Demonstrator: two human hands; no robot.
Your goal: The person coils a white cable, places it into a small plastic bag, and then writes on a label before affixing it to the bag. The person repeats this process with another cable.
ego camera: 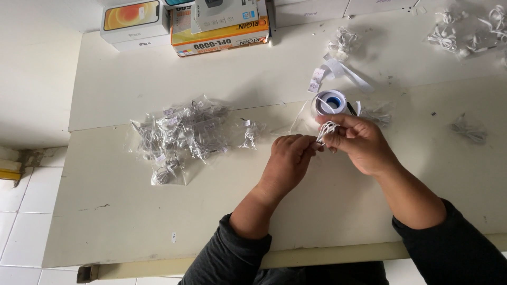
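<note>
Both pinching coiled white cable [326, 130] | left hand [288, 158], right hand [356, 141] | light, floppy, likely springy | best gripped mid-coil | tape roll [330, 102] just beyond

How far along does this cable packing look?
Done: a pile of bagged cables lies left of the hands. In hand: both the left hand and the right hand hold one white coiled cable, near a roll of labels. Left: loose white cables wait at the table's far right.
</note>
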